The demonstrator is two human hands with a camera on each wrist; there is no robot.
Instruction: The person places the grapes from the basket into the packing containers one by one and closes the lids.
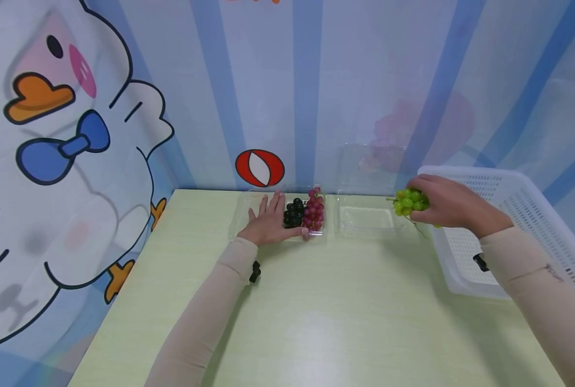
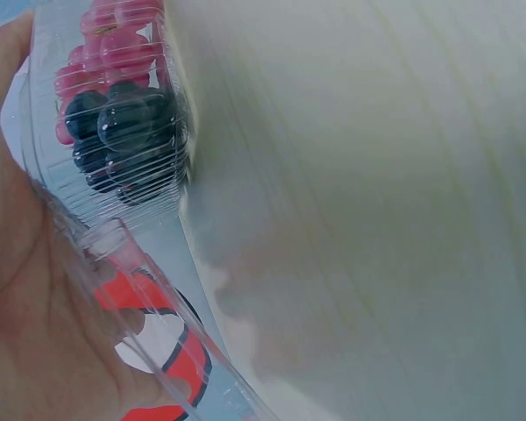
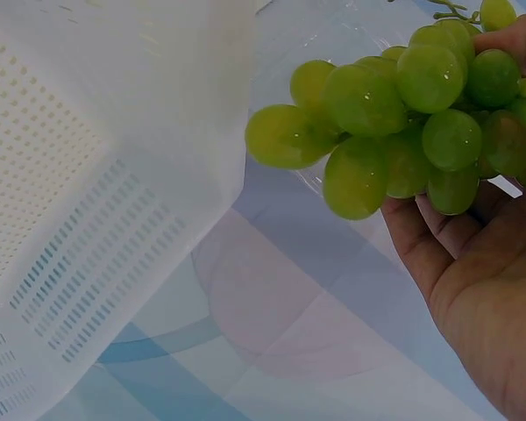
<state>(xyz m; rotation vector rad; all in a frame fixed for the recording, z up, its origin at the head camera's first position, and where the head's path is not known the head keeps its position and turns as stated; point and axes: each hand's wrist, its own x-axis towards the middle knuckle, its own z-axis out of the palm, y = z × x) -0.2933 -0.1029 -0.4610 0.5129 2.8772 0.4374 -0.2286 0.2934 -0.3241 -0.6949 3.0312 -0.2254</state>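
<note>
While my left hand [image 1: 269, 221] lies spread across a clear box [image 1: 241, 215], my right hand [image 1: 447, 204] holds green grapes [image 1: 410, 202] above the table [image 1: 326, 312], beside the white basket [image 1: 444, 263]; should my grip slacken, I could drop the bunch.

Head view: forward, down; wrist views: close; head, right share green grapes [image 3: 364, 99].

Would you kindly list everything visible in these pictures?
Table: one, pale, centre
Cartoon backdrop: one, blue, behind table
Left box: one, clear, table's back
Right box: one, clear, beside left box
Basket: one, white, right
Black grapes: one bunch, black, left box
Red grapes: one bunch, red, left box
Green grapes: one bunch, green, near basket
Sleeves: two, beige, forearms
Wrist devices: two, black, wrists
Left grip: one, on left box
Right grip: one, holding green grapes
</note>
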